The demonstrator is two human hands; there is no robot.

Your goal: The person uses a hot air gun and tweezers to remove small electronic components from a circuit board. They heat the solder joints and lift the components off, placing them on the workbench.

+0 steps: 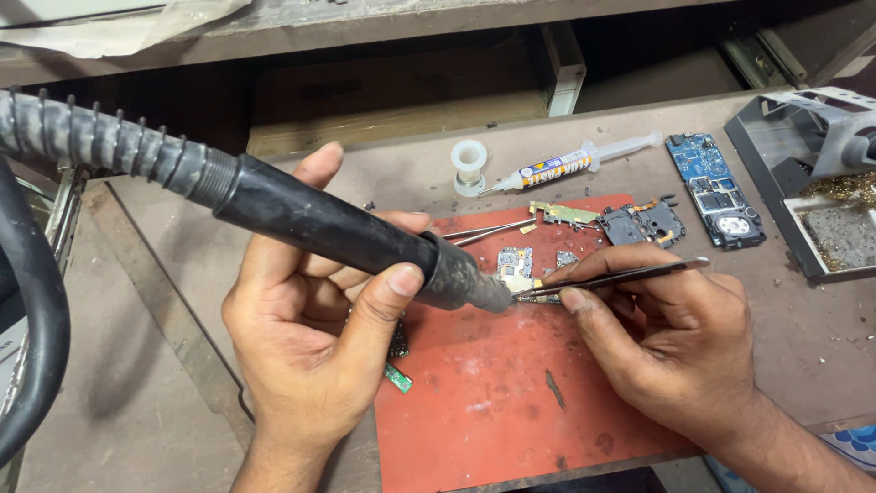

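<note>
A small silver-and-blue circuit board [516, 267] is seen near the upper middle of a worn red rectangular work mat [511, 402], which is laid on a brown wooden bench [137, 402]. The metal nozzle of a thick black hot-air handpiece [356, 233] is held just over the board's lower edge, its ribbed grey hose running off toward ten o'clock. The handpiece is gripped by the left hand [310, 338], whose fingers are curled fully around the barrel with the thumb pressed on top. From four o'clock, slim metal tweezers [611, 277] are brought to the same edge of the board; they are pinched between thumb and fingers of the right hand [675, 351], closed on them, and whether anything is caught in the tips cannot be told. At twelve o'clock from the board a second pair of tweezers [488, 231] is laid on the mat, with a white solder-wire spool [470, 166] and a clear flux syringe [584, 160] beyond it. At two o'clock a black phone frame part [643, 222] and a blue phone mainboard [716, 187] are seen, and further toward three o'clock a grey metal tool stand [794, 173]. A small green board strip [398, 377] is seen at seven o'clock, below the left hand.
</note>
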